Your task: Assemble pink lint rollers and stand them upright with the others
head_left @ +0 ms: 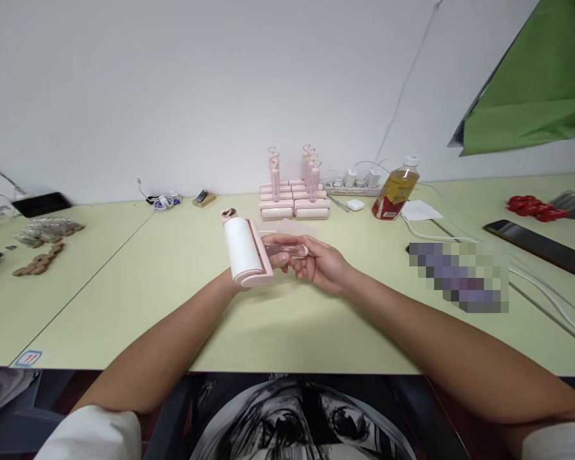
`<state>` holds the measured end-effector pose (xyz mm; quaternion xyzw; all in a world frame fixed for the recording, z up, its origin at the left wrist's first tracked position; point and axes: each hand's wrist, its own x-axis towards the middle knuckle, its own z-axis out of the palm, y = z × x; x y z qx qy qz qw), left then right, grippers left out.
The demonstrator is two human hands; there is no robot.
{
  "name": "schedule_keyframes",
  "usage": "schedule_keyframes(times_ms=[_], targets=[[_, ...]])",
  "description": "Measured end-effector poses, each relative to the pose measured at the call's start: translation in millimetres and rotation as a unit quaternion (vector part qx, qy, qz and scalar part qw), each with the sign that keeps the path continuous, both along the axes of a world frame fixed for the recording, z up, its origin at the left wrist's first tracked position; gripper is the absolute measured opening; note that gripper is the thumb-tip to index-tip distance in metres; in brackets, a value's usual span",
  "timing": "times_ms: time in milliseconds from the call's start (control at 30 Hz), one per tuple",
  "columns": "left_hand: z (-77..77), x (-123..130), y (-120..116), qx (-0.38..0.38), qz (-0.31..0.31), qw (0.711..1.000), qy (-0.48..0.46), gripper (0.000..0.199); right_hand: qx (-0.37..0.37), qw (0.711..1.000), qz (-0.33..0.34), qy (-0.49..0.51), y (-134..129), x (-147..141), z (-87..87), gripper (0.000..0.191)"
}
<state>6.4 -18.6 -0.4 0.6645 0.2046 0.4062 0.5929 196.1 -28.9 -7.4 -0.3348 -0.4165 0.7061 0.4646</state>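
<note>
A pink lint roller (244,252) with a white paper roll is held above the table, its roll end towards the left. My left hand (280,246) is closed round its clear pinkish handle (285,250), partly hidden behind the roller. At the handle's right end, the fingers of my right hand (323,262) are closed on the light pink end cap. Just behind the roll, a small pink piece with a dark opening (229,214) shows. A pale translucent sheet (297,227) lies behind my hands.
Several pink lint rollers (294,207) stand in two rows by the wall, handles up. To their right are a power strip (354,190), a white square case (355,204), a drink bottle (397,190) and a phone (539,246). Small brown pieces (38,260) lie left.
</note>
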Motion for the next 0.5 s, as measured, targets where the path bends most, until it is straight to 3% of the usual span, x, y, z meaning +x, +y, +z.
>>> schedule_keyframes(times_ms=[67,100,200,267,400,500], targets=[[-2.0,1,2,0.026,0.066,0.997,0.021,0.040,0.087,0.984,-0.065,-0.140,5,3,-5.8,0.026],[-1.2,1,2,0.029,0.097,0.994,0.029,0.040,0.141,0.959,-0.119,-0.214,10,7,-8.4,0.027],[4.2,2,-1,0.013,0.140,0.989,0.055,0.042,0.295,0.835,-0.238,-0.398,30,23,-15.8,0.020],[7.6,2,-5,0.005,0.140,0.987,0.084,0.042,0.339,0.781,-0.230,-0.472,42,32,-21.2,0.035],[11.1,1,-13,0.013,0.104,0.968,0.228,0.042,0.328,0.752,-0.124,-0.558,54,33,-29.7,0.054],[11.6,0,-16,0.006,0.095,0.947,0.306,0.045,0.293,0.769,-0.143,-0.550,54,30,-28.3,0.049]])
